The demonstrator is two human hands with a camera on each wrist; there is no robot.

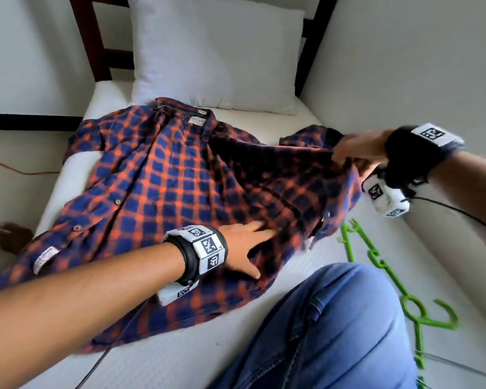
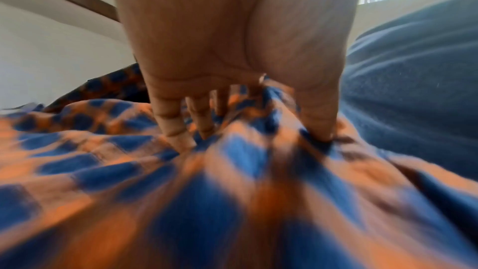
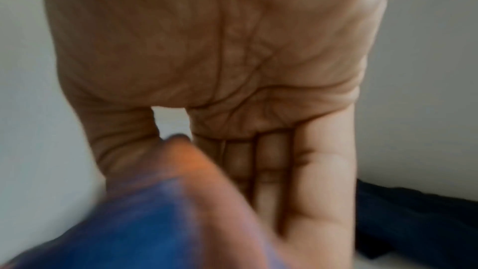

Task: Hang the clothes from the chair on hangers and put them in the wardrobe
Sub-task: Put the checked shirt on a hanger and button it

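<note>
An orange-and-blue plaid shirt [image 1: 163, 186] lies spread on the white mattress [image 1: 180, 357], collar toward the pillow. My left hand [image 1: 250, 245] presses flat on its lower front, fingers spread into the cloth [image 2: 181, 171], as the left wrist view shows [image 2: 232, 126]. My right hand [image 1: 354, 153] pinches the shirt's right edge and lifts it off the bed; the right wrist view shows thumb and fingers [image 3: 318, 191] closed on the blurred fabric [image 3: 155, 212]. A green plastic hanger [image 1: 399, 293] lies on the mattress at the right, beside my knee.
A white pillow [image 1: 213, 51] leans against the dark wooden headboard [image 1: 96, 51]. My jeans-clad knee [image 1: 334, 332] rests on the bed's near right. A wall [image 1: 418, 66] borders the bed on the right. A red cable [image 1: 17, 169] runs on the floor at left.
</note>
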